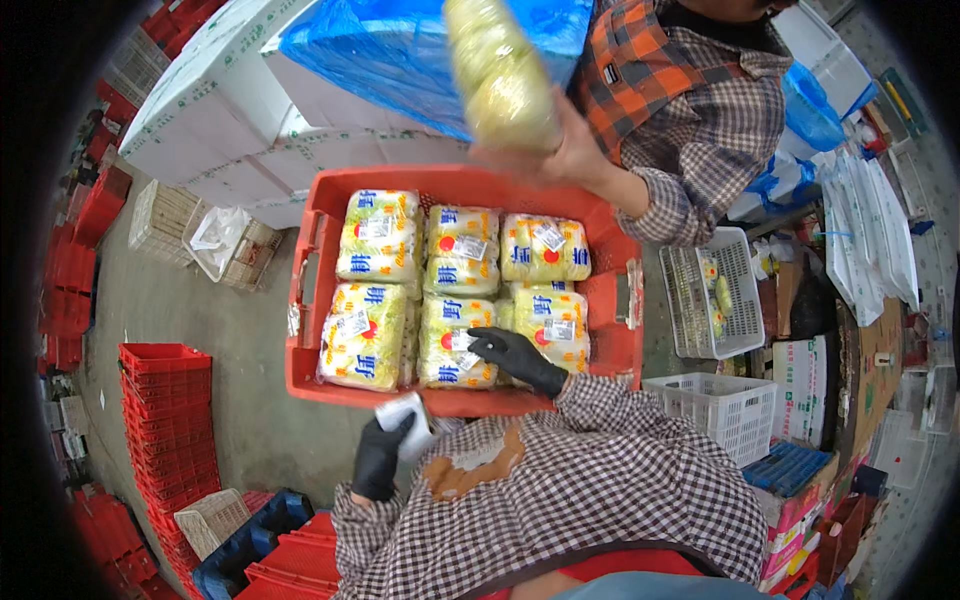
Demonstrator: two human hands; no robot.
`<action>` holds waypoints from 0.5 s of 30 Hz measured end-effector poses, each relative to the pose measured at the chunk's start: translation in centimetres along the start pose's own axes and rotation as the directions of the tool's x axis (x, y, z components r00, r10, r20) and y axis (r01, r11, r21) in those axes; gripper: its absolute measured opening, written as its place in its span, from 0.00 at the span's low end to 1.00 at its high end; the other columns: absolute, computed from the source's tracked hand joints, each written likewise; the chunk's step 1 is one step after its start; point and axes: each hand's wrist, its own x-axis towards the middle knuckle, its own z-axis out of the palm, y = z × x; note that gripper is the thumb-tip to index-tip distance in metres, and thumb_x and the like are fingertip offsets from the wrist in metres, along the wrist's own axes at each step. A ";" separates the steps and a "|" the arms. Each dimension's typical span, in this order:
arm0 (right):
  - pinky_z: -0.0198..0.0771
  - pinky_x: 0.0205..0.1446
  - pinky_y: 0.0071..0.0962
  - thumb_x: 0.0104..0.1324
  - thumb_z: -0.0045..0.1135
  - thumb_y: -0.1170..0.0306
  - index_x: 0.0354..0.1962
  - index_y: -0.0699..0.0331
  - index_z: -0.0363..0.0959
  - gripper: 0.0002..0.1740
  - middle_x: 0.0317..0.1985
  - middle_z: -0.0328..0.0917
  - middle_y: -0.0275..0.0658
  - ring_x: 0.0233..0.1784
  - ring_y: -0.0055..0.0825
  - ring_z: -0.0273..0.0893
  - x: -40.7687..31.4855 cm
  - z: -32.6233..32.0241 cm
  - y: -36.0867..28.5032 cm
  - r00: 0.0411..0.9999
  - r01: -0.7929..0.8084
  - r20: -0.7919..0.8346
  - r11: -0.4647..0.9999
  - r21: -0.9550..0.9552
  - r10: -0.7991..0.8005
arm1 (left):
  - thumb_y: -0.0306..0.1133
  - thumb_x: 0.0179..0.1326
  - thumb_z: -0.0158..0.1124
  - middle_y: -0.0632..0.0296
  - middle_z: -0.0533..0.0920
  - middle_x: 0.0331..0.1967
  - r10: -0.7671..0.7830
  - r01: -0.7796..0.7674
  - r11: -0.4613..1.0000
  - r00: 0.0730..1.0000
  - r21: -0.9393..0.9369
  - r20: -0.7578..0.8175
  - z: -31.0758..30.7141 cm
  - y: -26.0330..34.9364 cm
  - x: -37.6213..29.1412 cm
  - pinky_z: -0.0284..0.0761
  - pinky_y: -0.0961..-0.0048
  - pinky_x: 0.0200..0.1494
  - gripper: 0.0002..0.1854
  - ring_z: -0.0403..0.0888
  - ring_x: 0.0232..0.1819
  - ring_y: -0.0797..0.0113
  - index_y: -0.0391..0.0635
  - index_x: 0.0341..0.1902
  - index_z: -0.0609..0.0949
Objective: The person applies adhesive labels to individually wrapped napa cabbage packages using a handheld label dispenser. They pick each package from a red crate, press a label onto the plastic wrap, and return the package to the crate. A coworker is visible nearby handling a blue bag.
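Note:
My left hand (377, 459), in a black glove, grips a white roll of labels (406, 421) near my body, below the crate's front edge. My right hand (519, 360), also in black, reaches over the red plastic crate (465, 405). Its fingertips rest at the stickers on the front middle pack of plastic-wrapped cabbage (450, 311); whether they pinch a sticker is unclear. Several more wrapped packs fill the crate in two rows, among them a front left pack (367, 337) and a back right pack (546, 251). White stickers lie on their tops.
Across the crate, a co-worker's hand (577, 142) holds up a blurred wrapped cabbage (510, 90). White foam boxes (217, 112) and a blue plastic liner (382, 60) stand behind. Stacked red crates (169, 420) are at left, white baskets (716, 412) at right.

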 end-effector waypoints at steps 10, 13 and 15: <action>0.67 0.52 0.24 0.60 0.56 0.65 0.50 0.63 0.69 0.21 0.45 0.76 0.38 0.45 0.23 0.74 -3.9 0.0 -6.9 0.909 0.187 0.401 0.972 -0.146 -0.114 | 0.31 0.60 0.56 0.62 0.80 0.37 0.047 -0.042 0.985 0.999 -0.169 0.026 -2.0 -0.8 0.6 0.73 0.77 0.40 0.14 0.78 0.36 0.72 0.37 0.47 0.76; 0.67 0.52 0.24 0.59 0.58 0.64 0.49 0.64 0.69 0.22 0.46 0.76 0.39 0.47 0.22 0.73 -4.6 -0.9 -7.7 0.927 0.098 0.375 0.979 -0.181 -0.023 | 0.33 0.60 0.55 0.61 0.80 0.35 0.007 -0.011 0.995 0.999 -0.094 -0.043 -4.1 -1.9 -0.4 0.73 0.76 0.40 0.14 0.79 0.34 0.71 0.36 0.46 0.75; 0.68 0.52 0.26 0.59 0.58 0.64 0.49 0.64 0.69 0.22 0.45 0.76 0.38 0.48 0.24 0.74 -4.5 -1.7 -7.8 0.928 0.136 0.369 0.965 -0.223 -0.046 | 0.34 0.60 0.56 0.61 0.80 0.35 0.041 -0.049 0.996 0.993 -0.071 -0.112 -5.6 -2.7 -0.7 0.73 0.76 0.40 0.15 0.78 0.34 0.71 0.37 0.47 0.75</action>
